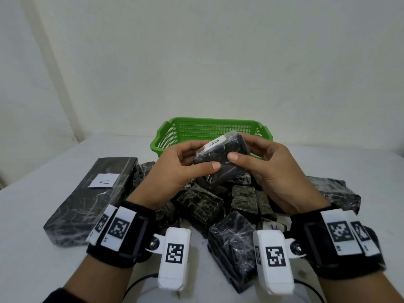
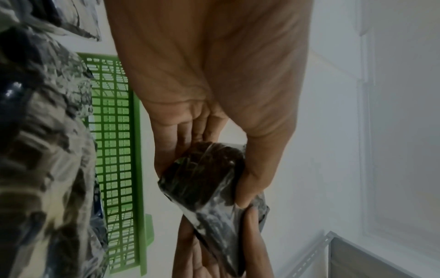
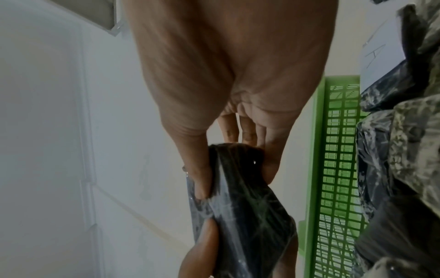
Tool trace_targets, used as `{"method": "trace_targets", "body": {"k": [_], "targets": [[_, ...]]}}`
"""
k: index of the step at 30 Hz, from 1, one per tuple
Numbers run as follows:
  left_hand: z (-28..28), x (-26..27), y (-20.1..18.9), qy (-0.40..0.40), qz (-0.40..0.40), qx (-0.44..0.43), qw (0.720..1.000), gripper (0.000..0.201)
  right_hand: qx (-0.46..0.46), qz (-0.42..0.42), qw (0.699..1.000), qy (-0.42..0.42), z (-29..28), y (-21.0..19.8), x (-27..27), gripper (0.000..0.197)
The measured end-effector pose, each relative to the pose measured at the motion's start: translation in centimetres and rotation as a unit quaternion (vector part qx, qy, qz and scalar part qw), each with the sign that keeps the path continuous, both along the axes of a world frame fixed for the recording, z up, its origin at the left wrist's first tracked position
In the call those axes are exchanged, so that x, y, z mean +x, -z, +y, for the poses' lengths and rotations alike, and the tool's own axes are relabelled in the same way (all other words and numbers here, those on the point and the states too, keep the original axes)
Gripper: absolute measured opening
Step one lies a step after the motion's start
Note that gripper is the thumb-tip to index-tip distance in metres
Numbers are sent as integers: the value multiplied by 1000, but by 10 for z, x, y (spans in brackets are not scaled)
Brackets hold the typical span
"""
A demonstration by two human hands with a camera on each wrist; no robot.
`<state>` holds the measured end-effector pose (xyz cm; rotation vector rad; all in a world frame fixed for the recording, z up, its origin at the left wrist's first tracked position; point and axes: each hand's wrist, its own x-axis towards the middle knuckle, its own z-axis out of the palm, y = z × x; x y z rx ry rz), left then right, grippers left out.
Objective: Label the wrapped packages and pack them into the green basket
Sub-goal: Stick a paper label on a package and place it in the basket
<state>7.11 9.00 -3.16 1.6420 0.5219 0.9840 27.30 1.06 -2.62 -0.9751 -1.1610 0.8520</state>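
Both hands hold one small black package (image 1: 220,158) wrapped in clear film, lifted above the pile and just in front of the green basket (image 1: 166,136). A white label (image 1: 215,142) marked A sits on its top face. My left hand (image 1: 185,160) grips its left end, thumb on top and fingers beneath. My right hand (image 1: 258,159) grips the right end the same way. The left wrist view shows the package (image 2: 204,180) between thumb and fingers; in the right wrist view the package (image 3: 245,203) is pinched likewise. The basket's mesh (image 2: 116,150) (image 3: 338,169) looks empty where visible.
Several wrapped dark packages (image 1: 203,204) lie heaped on the white table (image 1: 32,215) under my hands. A long black box (image 1: 87,202) with an A label lies at the left. Another bulky wrapped package (image 1: 336,193) lies at the right. A loose label (image 1: 273,227) shows in the pile.
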Motion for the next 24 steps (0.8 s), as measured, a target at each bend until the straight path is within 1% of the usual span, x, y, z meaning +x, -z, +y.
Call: {"method": "trace_targets", "body": {"k": [4, 6, 8, 9, 11, 12, 14, 16, 18, 19, 20, 23, 24], "targets": [[1, 1, 0, -48, -19, 15, 999, 64, -5, 1, 1000, 14, 2, 1, -3, 67], [2, 2, 0, -72, -26, 16, 997, 70, -25, 19, 999, 9, 3, 1, -4, 71], [2, 3, 2, -87, -24, 27, 996, 70, -45, 50, 998, -12, 2, -2, -8, 71], [2, 4, 3, -90, -21, 35, 995, 69, -55, 59, 997, -16, 1, -3, -10, 75], [1, 5, 5, -89, -16, 44, 995, 71, -60, 58, 997, 1, 1, -3, -15, 82], [0, 5, 6, -82, -9, 48, 995, 74, -55, 52, 997, 20, 1, -3, -16, 80], [-1, 4, 5, -60, 9, 51, 997, 77, -34, 30, 998, 48, 1, -2, -15, 69], [-4, 5, 2, -33, 3, 27, 999, 77, 2, -30, 997, 66, -1, -3, -12, 60], [-5, 5, 0, -12, -12, -11, 1000, 86, 38, -101, 992, 60, -5, -4, -9, 65], [-5, 5, -1, -8, -9, -19, 1000, 88, 48, -132, 989, 47, -6, -4, -8, 70], [-6, 5, -2, -7, -1, -21, 1000, 82, 53, -158, 985, 33, -7, -4, -7, 73], [-5, 5, -3, -5, 4, -37, 999, 41, 51, -190, 980, 16, -5, -1, -7, 82], [-5, 5, -4, -7, -6, -46, 999, 31, 37, -191, 981, 14, -4, -1, -6, 86]]}}
